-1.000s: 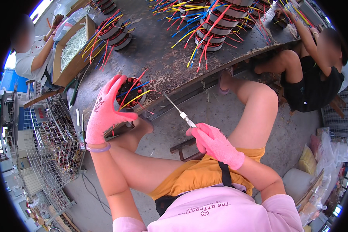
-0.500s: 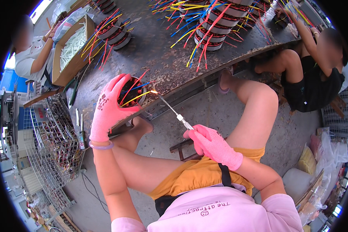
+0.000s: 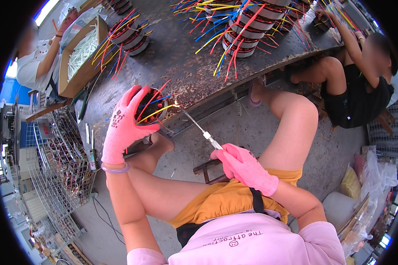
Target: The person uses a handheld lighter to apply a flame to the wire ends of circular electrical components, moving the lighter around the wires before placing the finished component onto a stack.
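My left hand (image 3: pixel 124 121), in a pink glove, is wrapped round a motor stator (image 3: pixel 155 98) at the near edge of the table. Red, blue and yellow lead wires stick out of the stator to the right, and the palm hides its left side. In my right hand (image 3: pixel 243 165), also gloved in pink, is a slim metal torch (image 3: pixel 206 134) with a thin stem and a whitish collar. A small orange flame (image 3: pixel 176 104) shows at the torch's tip, right at the end of the yellow wire.
Stacked stators (image 3: pixel 245 39) with splayed wires stand on the worn table (image 3: pixel 177 57), with a smaller stack (image 3: pixel 130 39) further left. A box of white sleeves (image 3: pixel 82 55) is at the left. Co-workers sit at both sides. A wire rack (image 3: pixel 59 163) stands lower left.
My hands stay almost in place, and the flame still touches the yellow wire's end. The co-worker at the left has raised a hand.
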`<state>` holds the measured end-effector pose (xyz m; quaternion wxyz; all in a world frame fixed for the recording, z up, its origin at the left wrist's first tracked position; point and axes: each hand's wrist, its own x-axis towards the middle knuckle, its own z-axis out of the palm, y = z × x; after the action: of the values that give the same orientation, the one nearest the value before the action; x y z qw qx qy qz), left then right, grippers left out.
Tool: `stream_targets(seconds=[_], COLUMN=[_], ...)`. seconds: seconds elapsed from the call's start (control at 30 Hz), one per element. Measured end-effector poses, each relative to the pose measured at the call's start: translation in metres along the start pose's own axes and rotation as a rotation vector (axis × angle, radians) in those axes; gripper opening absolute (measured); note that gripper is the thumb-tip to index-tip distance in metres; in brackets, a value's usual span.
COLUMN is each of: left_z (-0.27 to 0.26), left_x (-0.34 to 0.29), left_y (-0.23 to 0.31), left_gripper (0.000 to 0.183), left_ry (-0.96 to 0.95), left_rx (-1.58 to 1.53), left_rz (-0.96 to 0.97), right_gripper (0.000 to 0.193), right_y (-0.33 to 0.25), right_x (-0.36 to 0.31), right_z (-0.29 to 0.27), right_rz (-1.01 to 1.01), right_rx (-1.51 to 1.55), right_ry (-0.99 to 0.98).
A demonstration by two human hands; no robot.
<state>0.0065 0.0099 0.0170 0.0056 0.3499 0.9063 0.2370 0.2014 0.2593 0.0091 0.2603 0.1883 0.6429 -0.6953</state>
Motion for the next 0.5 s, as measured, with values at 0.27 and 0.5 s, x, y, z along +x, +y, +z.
stream_targets(seconds=[0.27, 0.5], left_z=[-0.001, 0.001], left_x=[0.001, 0.002], left_y=[-0.001, 0.001], left_gripper=[0.087, 0.086], left_ry=[-0.015, -0.011], left_rx=[-0.028, -0.033], left_rz=[-0.019, -0.033], right_gripper=[0.035, 0.033], right_y=[0.001, -0.004], right_x=[0.001, -0.002], right_z=[0.001, -0.002], right_rz=[0.004, -0.024], right_rx=[0.007, -0.032], right_ry=[-0.004, -0.003])
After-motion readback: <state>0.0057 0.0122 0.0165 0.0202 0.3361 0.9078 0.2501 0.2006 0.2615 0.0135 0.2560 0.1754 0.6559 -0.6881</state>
